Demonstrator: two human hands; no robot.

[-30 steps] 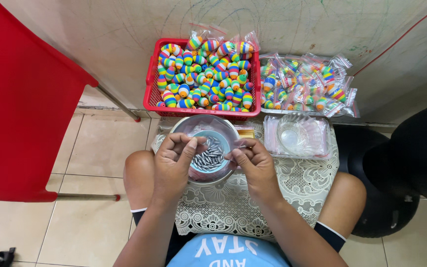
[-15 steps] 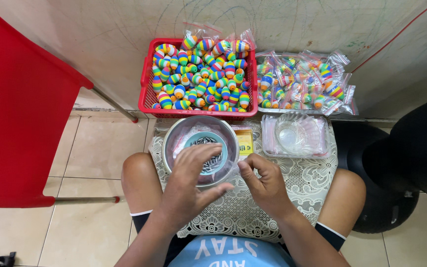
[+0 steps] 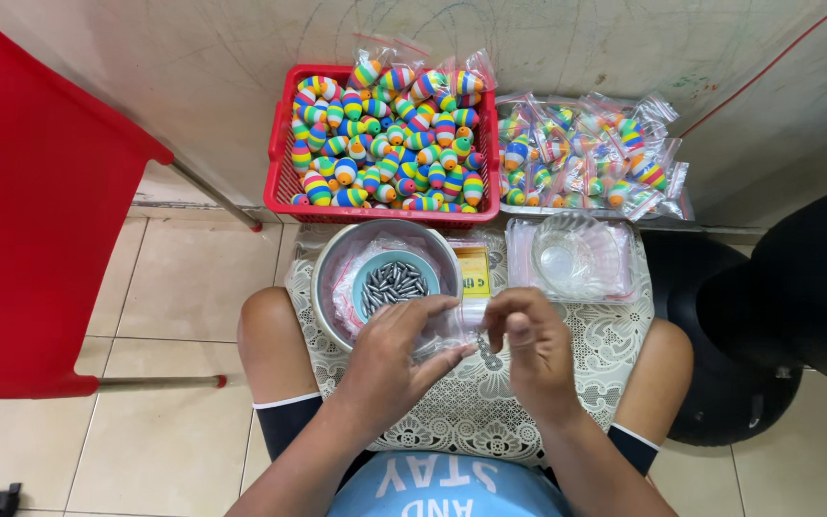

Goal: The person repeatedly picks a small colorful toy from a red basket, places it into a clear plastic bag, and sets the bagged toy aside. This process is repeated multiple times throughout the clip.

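While curled, both hands (image 3: 461, 345) pinch small clear bag (image 3: 461, 321)

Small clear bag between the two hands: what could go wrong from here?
1. The clear bag is pinched between the left hand and right hand above the lap; a loose grip could drop it onto the lace cloth.
2. The left hand overlaps the metal bowl's rim; a nudge might tip the grey sinkers out.
3. The bowl sits on the lap, so a knee shift could upset it.
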